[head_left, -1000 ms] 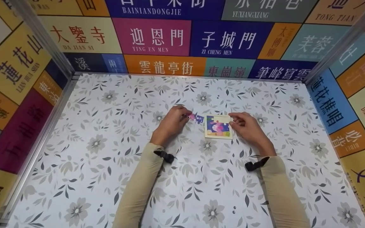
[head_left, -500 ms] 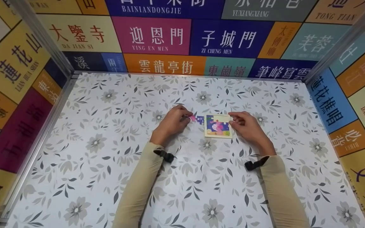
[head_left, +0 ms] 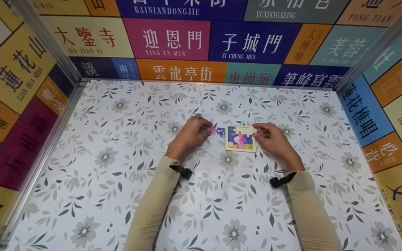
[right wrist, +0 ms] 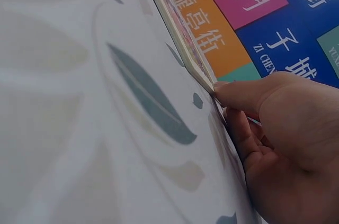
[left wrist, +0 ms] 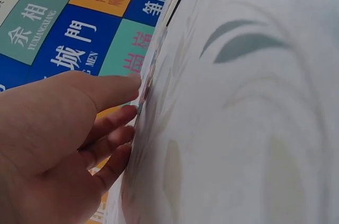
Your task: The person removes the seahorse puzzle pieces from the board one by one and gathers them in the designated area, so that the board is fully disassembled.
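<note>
Printed panels (head_left: 168, 40) in flat, bright colours enclose a tabletop (head_left: 194, 209) covered in leaf-and-flower patterned sheeting, with metal posts (head_left: 375, 47) at the far corners. Near its middle lies a thin, square puzzle tray (head_left: 240, 151) with a pale rim, partly filled with interlocking pieces, its upper part bare. Linked puzzle pieces (head_left: 219, 131), pink and starry purple with knobbed edges, lie just left of it. The left hand (head_left: 190, 134), fingers bent, pinches their outer end, hiding it; the right hand (head_left: 274, 141) pinches the tray's upper right corner between thumb and fingers.
</note>
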Demonstrator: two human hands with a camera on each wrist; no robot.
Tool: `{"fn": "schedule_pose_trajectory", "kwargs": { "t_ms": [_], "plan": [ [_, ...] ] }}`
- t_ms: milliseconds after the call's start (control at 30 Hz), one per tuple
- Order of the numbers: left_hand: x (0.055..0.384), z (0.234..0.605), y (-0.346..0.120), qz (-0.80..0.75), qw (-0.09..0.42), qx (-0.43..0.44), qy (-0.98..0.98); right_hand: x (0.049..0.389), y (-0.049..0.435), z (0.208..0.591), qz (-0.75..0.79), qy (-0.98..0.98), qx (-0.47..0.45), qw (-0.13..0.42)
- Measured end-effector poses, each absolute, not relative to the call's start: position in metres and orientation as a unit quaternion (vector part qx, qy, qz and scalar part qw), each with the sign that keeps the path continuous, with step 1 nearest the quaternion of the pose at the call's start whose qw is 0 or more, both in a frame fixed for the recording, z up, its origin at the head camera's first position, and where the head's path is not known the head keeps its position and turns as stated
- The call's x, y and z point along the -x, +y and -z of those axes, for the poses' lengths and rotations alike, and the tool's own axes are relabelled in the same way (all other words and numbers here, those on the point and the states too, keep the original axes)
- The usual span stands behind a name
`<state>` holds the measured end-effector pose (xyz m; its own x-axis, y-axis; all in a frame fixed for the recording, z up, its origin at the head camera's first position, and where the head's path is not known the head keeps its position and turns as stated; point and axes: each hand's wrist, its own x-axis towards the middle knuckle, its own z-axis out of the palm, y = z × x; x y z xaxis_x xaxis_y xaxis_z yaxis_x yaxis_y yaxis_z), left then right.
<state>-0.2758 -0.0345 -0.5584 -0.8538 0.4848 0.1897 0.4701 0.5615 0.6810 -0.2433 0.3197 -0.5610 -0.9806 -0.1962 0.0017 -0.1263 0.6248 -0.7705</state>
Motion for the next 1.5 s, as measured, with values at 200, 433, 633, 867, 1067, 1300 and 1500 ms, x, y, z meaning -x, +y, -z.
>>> {"fn": "schedule_pose_trajectory", "kwargs": {
  "t_ms": [200,433,633,867,1067,1300,1500],
  "plan": [
    [0.275,0.559,-0.019,-0.369,-0.038,-0.286,0.883,0.243,0.319,0.561,0.426,0.899,0.091,0.040],
    [0.268,0.543,0.007,-0.345,-0.012,-0.298,0.890,0.243,0.319,0.559,0.433,0.895,0.097,0.036],
    [0.268,0.540,0.024,-0.315,0.005,-0.313,0.896,0.242,0.318,0.558,0.439,0.892,0.100,0.036],
    [0.269,0.542,0.036,-0.294,0.016,-0.323,0.899,0.243,0.319,0.560,0.444,0.890,0.098,0.038],
    [0.272,0.542,0.040,-0.284,0.036,-0.325,0.902,0.244,0.320,0.562,0.438,0.893,0.092,0.038],
    [0.276,0.538,0.044,-0.281,0.062,-0.300,0.910,0.244,0.320,0.562,0.441,0.892,0.089,0.041],
    [0.279,0.537,0.047,-0.291,0.085,-0.280,0.911,0.244,0.320,0.563,0.448,0.887,0.103,0.032]
  ]
}}
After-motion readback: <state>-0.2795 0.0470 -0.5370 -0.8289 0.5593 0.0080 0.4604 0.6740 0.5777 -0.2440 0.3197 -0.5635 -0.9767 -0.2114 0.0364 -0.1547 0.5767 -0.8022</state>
